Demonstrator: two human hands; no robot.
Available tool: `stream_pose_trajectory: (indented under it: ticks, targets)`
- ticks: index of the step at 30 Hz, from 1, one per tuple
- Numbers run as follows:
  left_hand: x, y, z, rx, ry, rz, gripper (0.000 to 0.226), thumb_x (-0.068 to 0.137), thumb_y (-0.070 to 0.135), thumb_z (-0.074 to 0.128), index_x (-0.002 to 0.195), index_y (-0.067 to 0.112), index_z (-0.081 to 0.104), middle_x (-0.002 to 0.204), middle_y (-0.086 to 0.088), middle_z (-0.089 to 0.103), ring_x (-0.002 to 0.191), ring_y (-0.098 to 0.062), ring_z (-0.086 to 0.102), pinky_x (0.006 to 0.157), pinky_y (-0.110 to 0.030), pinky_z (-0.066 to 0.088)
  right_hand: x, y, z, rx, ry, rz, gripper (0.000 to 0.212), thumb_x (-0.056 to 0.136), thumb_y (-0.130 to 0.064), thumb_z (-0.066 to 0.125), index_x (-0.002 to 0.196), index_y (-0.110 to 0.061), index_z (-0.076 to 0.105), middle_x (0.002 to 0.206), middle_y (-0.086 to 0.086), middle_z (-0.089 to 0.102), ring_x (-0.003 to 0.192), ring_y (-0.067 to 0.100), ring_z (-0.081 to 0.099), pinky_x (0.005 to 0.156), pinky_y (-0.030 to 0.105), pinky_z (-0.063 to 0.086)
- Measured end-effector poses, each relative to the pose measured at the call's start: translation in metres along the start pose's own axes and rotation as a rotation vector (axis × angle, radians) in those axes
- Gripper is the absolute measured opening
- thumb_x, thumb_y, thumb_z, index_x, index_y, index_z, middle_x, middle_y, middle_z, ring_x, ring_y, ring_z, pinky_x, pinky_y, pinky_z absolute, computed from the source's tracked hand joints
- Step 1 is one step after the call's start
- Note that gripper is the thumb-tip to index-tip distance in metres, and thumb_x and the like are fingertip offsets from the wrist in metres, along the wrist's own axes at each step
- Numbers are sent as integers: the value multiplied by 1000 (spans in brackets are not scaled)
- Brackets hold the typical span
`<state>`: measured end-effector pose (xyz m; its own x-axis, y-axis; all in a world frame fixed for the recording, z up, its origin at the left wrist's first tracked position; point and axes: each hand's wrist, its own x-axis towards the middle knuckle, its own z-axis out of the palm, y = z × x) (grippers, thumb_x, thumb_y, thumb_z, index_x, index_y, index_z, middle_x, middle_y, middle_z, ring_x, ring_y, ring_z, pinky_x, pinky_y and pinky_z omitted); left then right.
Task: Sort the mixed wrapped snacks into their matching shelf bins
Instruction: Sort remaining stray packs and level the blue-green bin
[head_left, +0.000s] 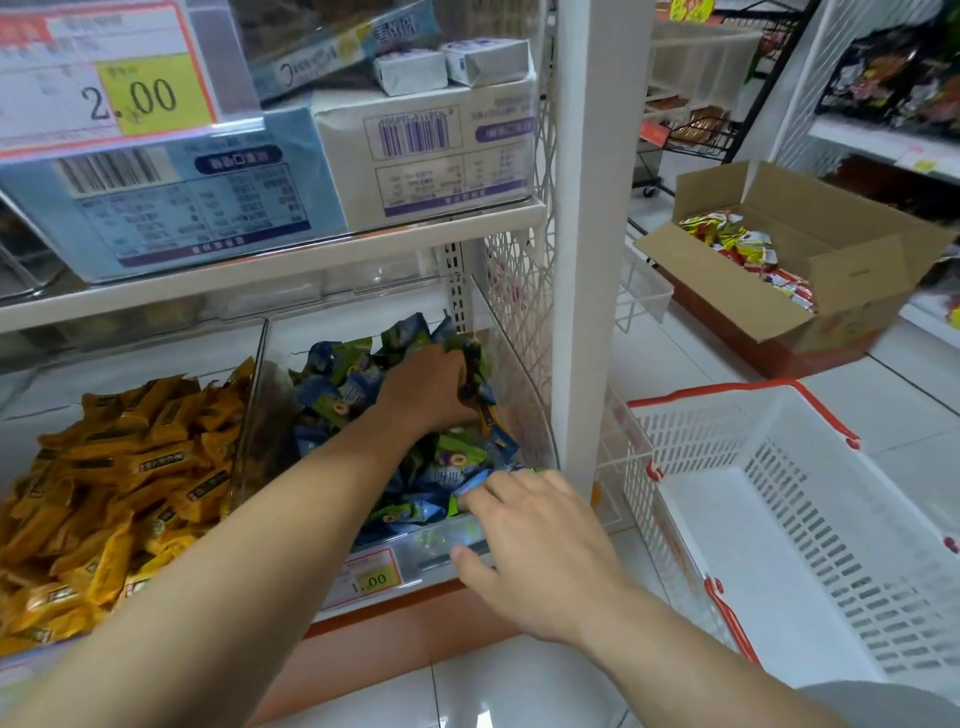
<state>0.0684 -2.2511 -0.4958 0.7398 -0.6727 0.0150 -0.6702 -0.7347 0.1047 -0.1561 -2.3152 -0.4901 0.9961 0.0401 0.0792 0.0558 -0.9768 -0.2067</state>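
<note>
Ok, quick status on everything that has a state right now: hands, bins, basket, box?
blue-green bin: heaped with mixed packets.
yellow packets: heaped high in the neighbouring bin.
left hand: deep in the blue-green bin, gripping packets.
right hand: open, fingertips on packets at the bin's front edge.
white basket: on the floor, handles down.
cardboard box: flaps open, snacks inside.

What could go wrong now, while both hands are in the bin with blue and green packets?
1. The blue and green packets lie heaped at the bin's front rim by the right hand; some may slip onto the floor.
2. The left hand grips several packets deep in the heap, so both colours may come out together.
</note>
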Motion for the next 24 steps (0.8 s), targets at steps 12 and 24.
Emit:
stream_pose_trajectory:
  ticks: [12, 24]
  targets:
    - [2, -6, 1, -154, -330, -113, 61, 74, 53, 79, 124, 21, 65, 118, 1, 65, 104, -19, 61, 86, -35, 52, -2, 4, -1, 43, 12, -25, 48, 93, -55, 38, 125, -25, 58, 116, -4, 61, 110, 21, 52, 97, 37, 34]
    - [13, 34, 2, -445, -291, -325, 54, 100, 46, 47, 129, 1, 54, 123, -16, 58, 106, -27, 57, 77, -29, 44, 3, 0, 1, 3, 17, -16, 45, 91, -54, 42, 120, -23, 60, 109, -1, 60, 105, 24, 52, 92, 38, 31]
